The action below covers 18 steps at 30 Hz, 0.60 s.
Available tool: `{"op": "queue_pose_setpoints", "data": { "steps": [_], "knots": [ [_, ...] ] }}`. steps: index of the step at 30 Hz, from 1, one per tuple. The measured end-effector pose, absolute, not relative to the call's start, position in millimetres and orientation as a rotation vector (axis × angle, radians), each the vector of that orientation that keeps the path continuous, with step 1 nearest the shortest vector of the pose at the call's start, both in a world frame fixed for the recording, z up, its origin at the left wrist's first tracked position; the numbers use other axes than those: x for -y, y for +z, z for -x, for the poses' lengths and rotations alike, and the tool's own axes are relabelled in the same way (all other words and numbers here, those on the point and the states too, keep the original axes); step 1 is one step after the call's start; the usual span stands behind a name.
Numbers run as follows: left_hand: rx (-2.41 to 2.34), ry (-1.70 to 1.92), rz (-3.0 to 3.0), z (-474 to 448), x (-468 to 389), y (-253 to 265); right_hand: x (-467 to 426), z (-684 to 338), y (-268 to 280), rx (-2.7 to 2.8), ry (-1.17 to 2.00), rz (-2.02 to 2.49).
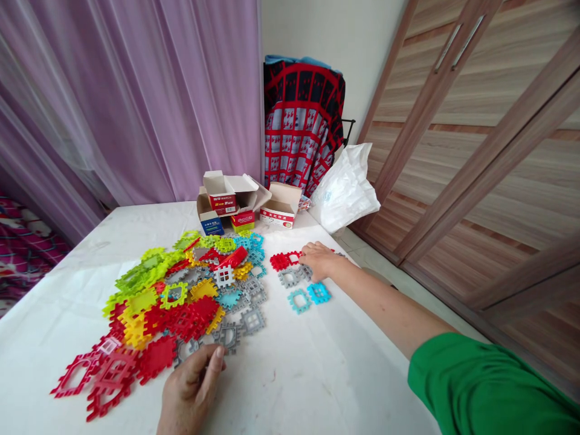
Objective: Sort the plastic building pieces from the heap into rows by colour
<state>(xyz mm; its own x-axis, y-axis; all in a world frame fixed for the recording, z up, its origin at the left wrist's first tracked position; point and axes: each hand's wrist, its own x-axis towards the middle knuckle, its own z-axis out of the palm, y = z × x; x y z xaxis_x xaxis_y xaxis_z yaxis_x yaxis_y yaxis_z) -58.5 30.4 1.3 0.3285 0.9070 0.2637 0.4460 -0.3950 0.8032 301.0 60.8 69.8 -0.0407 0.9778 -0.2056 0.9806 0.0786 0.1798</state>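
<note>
My right hand point(318, 260) reaches forward over a small group of toothed plastic building tiles, its fingers bent down and their tips partly hidden. Beside those fingers are red tiles point(281, 261), and a bit of red shows behind the hand. Grey tiles point(289, 277) lie just below it. Nearer to me are a light blue frame tile point(299, 300) and a brighter blue window tile point(319, 293). My left hand point(193, 386) is curled at the near edge of a large tile pile, next to grey tiles point(228, 336). What its fingers hold, if anything, is hidden.
Green tiles point(142, 272), yellow tiles point(136, 326) and red tiles point(156, 357) spread over the left of the white table point(290, 374). Opened small cartons point(220, 202) stand at the back. A white plastic bag point(347, 190) hangs by the right edge, near a wooden wardrobe point(453, 163).
</note>
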Motion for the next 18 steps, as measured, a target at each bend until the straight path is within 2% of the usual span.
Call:
{"op": "queue_pose_setpoints", "data": {
  "steps": [4,8,13,18],
  "knots": [
    [-1.18,0.971,-1.988,60,-31,-1,-62,-300,73,-2.073,-0.013,-1.912],
    [-1.186,0.98,-1.981,62,-31,-1,-56,-310,89,-2.044,0.014,-2.075],
    [-1.158,0.986,-2.027,60,-30,-1,-10,-335,98,-1.546,-0.101,-2.41],
    [-1.101,0.98,-2.092,57,-31,-5,46,-347,71,-1.171,-0.157,-2.57]
  ]
}}
